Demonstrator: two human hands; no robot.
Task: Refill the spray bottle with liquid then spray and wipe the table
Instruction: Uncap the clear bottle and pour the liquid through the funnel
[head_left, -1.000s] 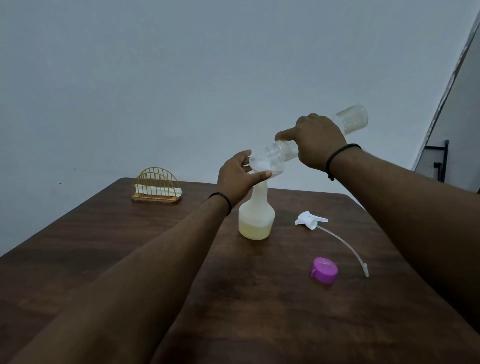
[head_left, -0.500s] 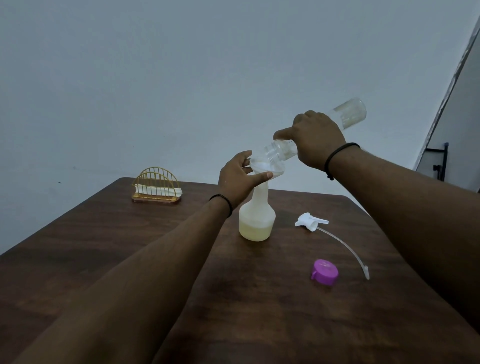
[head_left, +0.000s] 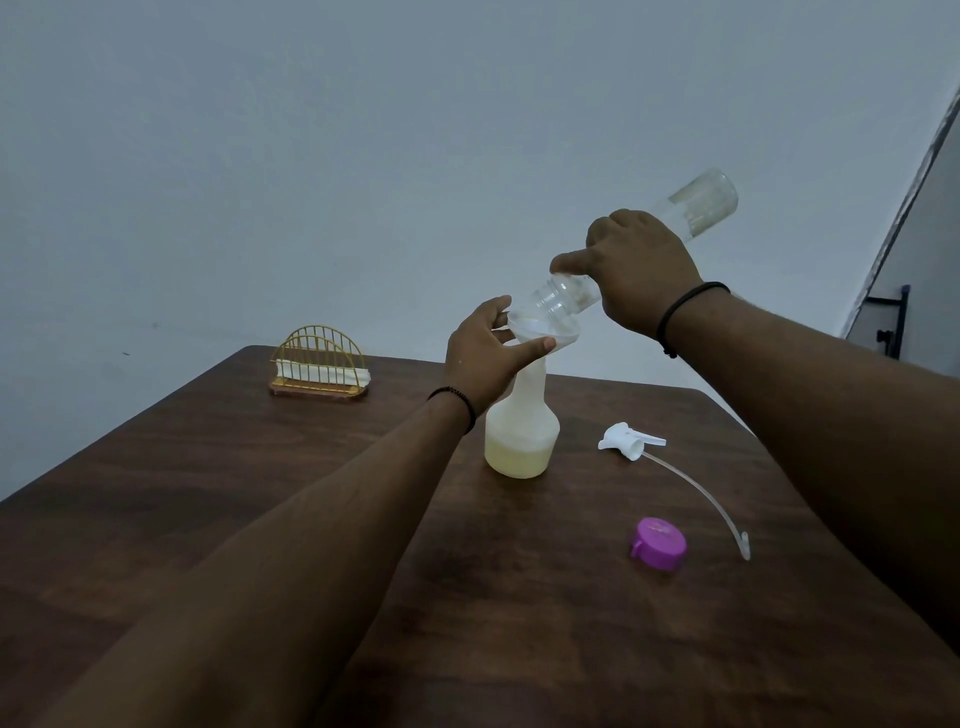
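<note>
Half the refill looks done: the spray bottle (head_left: 522, 434), at the table's (head_left: 208, 467) centre, holds yellow liquid low down. Left hand (head_left: 480, 353) pinches the funnel (head_left: 545, 332); right hand (head_left: 641, 270) grips the clear bottle (head_left: 696, 208), now tipped steeper at 2 o'clock. Spraying and wiping remain.

Clear bottle (head_left: 566, 296) middle hidden under right hand (head_left: 641, 270); funnel (head_left: 545, 332) spout unseen.

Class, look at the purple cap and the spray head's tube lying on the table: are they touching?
Apart. The head view shows bare dark table between the purple cap and the curved tube of the spray head.
</note>
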